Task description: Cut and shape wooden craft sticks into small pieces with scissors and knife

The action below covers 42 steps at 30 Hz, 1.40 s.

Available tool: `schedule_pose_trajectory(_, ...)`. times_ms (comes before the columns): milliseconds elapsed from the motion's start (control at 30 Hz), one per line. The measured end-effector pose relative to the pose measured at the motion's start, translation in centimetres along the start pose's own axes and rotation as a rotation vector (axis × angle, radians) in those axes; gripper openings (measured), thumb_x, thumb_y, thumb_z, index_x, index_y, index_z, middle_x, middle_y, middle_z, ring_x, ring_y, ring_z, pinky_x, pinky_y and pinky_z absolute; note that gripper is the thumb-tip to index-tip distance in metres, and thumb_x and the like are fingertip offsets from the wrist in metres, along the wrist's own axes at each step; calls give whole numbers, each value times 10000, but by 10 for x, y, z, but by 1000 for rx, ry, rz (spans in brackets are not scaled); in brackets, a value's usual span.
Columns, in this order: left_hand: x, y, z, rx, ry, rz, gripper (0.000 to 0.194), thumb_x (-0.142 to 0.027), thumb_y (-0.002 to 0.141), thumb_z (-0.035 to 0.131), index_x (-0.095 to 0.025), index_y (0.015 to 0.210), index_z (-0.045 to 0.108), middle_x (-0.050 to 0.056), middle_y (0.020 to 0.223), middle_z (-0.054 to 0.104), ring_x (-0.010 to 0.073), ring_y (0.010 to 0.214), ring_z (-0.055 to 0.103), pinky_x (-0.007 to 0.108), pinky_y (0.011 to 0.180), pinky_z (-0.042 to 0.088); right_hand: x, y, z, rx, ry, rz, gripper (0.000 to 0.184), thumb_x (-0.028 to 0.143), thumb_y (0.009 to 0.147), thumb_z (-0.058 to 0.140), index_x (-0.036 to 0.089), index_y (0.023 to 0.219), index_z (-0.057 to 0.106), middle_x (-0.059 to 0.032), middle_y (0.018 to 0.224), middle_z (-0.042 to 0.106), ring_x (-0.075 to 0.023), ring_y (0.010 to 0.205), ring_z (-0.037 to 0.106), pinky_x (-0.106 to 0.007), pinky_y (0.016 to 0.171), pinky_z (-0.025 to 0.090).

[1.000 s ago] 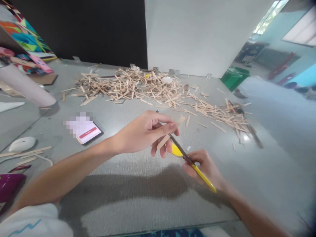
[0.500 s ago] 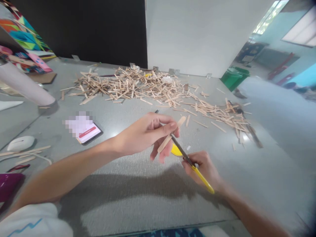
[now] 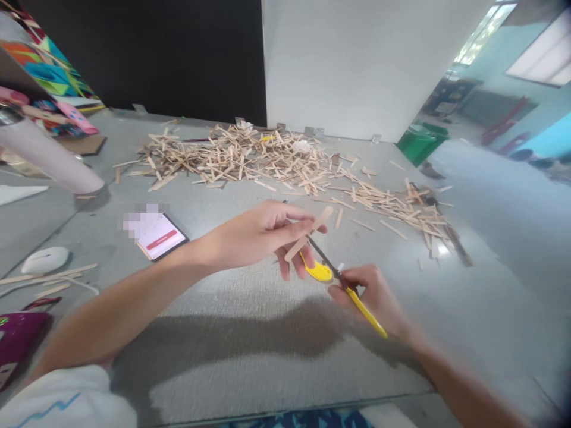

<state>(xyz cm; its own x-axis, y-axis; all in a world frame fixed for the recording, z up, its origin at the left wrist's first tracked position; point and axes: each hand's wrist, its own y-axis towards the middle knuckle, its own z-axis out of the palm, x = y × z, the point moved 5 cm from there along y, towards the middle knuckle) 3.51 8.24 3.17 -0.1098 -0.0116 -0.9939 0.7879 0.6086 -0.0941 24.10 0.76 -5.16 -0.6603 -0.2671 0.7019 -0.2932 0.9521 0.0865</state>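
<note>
My left hand (image 3: 267,235) is closed, pinching a flat wooden craft stick (image 3: 316,227) between thumb and fingers. The stick slants across a long tool with a thin dark bar and a yellow handle (image 3: 366,312); its exact kind is unclear. The dark bar runs up into my left hand, and a dark tip shows beyond the knuckles. My right hand (image 3: 372,294) is wrapped round the tool near the handle. Below my left fingers is a curved yellow piece (image 3: 320,271); I cannot tell whether it belongs to the tool or lies on the table.
A wide heap of craft sticks (image 3: 232,154) spreads along the back of the grey table (image 3: 232,368), trailing right. To the left are a phone (image 3: 163,235), a white mouse (image 3: 45,260), a pale bottle (image 3: 57,157) and a purple object (image 3: 22,342). A green bin (image 3: 422,144) stands beyond.
The craft stick and the dark bar have shifted slightly against each other. More of the yellow piece shows below my left fingers. Both hands keep their grips.
</note>
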Motion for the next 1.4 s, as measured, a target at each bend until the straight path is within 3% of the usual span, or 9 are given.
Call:
schedule_pose_trajectory(200,-15,-10,-8,-78,87,92,287,-253,1047,691,-173,1314,619,45,897,822,177,761,807,232,617,646,3,0,-9,78,40,33,473,500,1008,628,206,665,487,44,636,395,-115,600,342,-271,543,264)
schedule_pose_trajectory(333,-19,-14,-9,-190,136,120,188,-268,1048,681,-187,1185,580,53,903,813,202,761,823,235,575,645,10,4,-19,-65,-97,-18,465,520,956,717,195,665,559,47,578,429,-106,545,328,-288,538,252)
schedule_pose_trajectory(467,-19,-15,-8,-207,149,122,126,-264,1061,655,-196,1091,553,60,928,815,201,742,825,220,527,632,13,5,-26,-208,-161,-45,444,532,896,813,192,693,612,48,569,458,-113,528,356,-291,541,288)
schedule_pose_trajectory(667,-17,-15,-7,-244,178,116,175,-319,1058,684,-159,1001,644,81,893,825,184,704,806,202,502,607,3,-1,-20,-57,31,-10,350,501,960,747,190,799,733,-3,667,601,-159,605,520,-278,590,415)
schedule_pose_trajectory(867,-13,-16,-8,-313,286,82,200,-353,1092,649,-175,1000,662,43,926,835,25,387,551,149,386,421,-21,-13,-7,47,381,91,512,635,988,688,164,790,703,15,601,532,-128,517,488,-254,496,391)
schedule_pose_trajectory(1000,-11,-12,-11,-298,265,141,148,-319,1063,694,-177,1020,705,55,937,836,118,694,769,171,599,591,-27,-25,3,122,679,169,644,809,954,609,179,828,665,19,605,561,-107,446,450,-249,444,413)
schedule_pose_trajectory(1133,-10,-7,-10,-215,280,207,49,-168,1023,681,-166,993,719,82,1103,840,159,978,814,226,867,652,-12,-32,5,234,807,152,657,840,943,598,190,903,682,-47,763,684,-118,520,522,-253,493,473)
schedule_pose_trajectory(1267,-13,-8,-8,-174,334,296,141,-77,1000,646,-163,909,711,85,1153,841,168,1065,820,237,956,648,2,-35,9,361,780,132,666,842,949,603,187,846,668,-45,745,657,-108,536,521,-225,485,442)
schedule_pose_trajectory(1400,-15,-10,-4,-135,352,308,196,-50,1001,634,-178,862,687,72,1154,851,180,1102,823,244,965,652,0,-39,11,365,794,177,611,817,929,662,209,944,595,-9,730,642,-74,471,438,-186,415,362)
